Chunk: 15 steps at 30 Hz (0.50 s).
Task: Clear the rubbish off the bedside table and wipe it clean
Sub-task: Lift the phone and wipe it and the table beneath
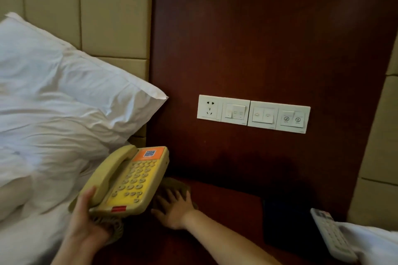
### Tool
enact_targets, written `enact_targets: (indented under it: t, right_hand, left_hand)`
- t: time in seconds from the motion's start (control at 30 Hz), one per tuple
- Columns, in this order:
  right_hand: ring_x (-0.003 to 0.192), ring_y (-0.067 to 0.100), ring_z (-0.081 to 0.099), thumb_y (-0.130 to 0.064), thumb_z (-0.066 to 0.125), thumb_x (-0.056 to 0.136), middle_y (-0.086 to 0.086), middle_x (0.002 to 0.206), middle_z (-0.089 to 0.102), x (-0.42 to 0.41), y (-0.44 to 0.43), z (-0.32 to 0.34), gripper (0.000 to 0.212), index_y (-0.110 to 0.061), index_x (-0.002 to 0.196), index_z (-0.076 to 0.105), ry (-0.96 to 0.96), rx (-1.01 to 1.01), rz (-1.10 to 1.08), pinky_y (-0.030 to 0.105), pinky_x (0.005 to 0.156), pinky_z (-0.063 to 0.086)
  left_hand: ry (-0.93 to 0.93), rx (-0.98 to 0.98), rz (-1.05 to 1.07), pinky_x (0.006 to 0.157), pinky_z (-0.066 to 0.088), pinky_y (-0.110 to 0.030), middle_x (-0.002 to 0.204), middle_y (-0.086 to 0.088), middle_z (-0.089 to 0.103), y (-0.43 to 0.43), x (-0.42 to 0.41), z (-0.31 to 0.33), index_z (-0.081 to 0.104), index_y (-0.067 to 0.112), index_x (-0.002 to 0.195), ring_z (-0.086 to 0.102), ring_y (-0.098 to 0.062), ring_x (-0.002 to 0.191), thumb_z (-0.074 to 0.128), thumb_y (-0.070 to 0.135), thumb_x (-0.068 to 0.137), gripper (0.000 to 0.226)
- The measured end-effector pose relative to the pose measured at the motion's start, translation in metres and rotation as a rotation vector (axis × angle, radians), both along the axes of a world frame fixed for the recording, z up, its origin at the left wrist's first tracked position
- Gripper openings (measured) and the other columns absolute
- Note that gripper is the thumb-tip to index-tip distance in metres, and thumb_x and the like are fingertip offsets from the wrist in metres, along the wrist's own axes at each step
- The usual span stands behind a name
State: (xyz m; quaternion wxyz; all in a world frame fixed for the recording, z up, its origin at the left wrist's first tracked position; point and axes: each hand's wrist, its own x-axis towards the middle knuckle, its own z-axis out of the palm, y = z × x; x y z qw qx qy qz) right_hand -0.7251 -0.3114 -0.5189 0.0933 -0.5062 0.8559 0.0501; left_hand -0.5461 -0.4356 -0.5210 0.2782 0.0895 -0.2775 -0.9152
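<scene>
On the dark wooden bench (232,206), seen from the head camera, the right hand (174,211) presses a brownish cloth (172,184) with flat fingers, while the left hand (86,224) grips the telephone (129,176), lifted above it. No rubbish shows; wiping seems underway, the right part probably left

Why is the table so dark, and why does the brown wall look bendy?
Head view: dim light leaves the bedside table shadowy, so the cloth under the right hand barely shows; head view: the wide lens curves the wooden panel at its right edge; head view: the pillow glares white, blurred near the phone the left hand holds.
</scene>
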Motion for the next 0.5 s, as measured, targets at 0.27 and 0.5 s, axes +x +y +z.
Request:
enact_targets:
  t: [0.27,0.5]
  right_hand:
    - [0.149,0.019,-0.005,-0.06,0.017,0.097,0.001,0.162,0.0,-0.056,0.052,0.0,0.063,-0.033,0.153,0.01,0.017,-0.088,-0.129,0.047,0.117,-0.007]
    - [0.149,0.023,-0.002,-0.064,0.011,0.096,0.0,0.162,-0.002,-0.089,0.084,-0.001,0.067,-0.031,0.154,0.004,0.023,-0.04,-0.343,0.05,0.117,-0.004]
  left_hand:
    - [-0.112,0.033,0.129,0.037,0.049,-0.023,0.06,-0.008,0.07,0.022,0.002,0.017,0.062,0.011,0.095,0.066,-0.019,0.046,0.051,0.044,0.089,0.035]
    - [-0.112,0.098,0.124,0.066,0.057,-0.048,0.11,-0.019,0.068,0.022,0.022,0.029,0.057,0.008,0.125,0.07,-0.034,0.087,0.058,0.05,0.08,0.062]
